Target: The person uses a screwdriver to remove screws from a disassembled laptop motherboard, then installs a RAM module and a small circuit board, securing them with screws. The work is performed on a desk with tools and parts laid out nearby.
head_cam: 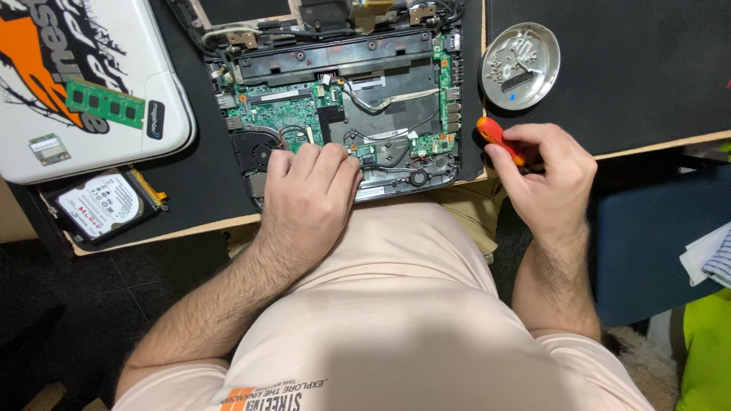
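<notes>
An opened laptop base point(343, 99) lies on a black mat, its green circuit board point(282, 114), fan and cables exposed. My left hand point(308, 190) rests on the near edge of the board, fingers bent down onto the parts; whether it grips anything is hidden. To the right of the laptop, my right hand point(544, 171) is closed around a screwdriver with an orange-red handle point(495, 135), held just off the laptop's right edge.
A round metal dish point(533, 80) with small screws sits at the back right. At left lies a white laptop lid point(114, 144) with a green memory stick point(104, 101) and a small card point(49, 148) on it. A hard drive point(103, 204) lies near the table's front edge.
</notes>
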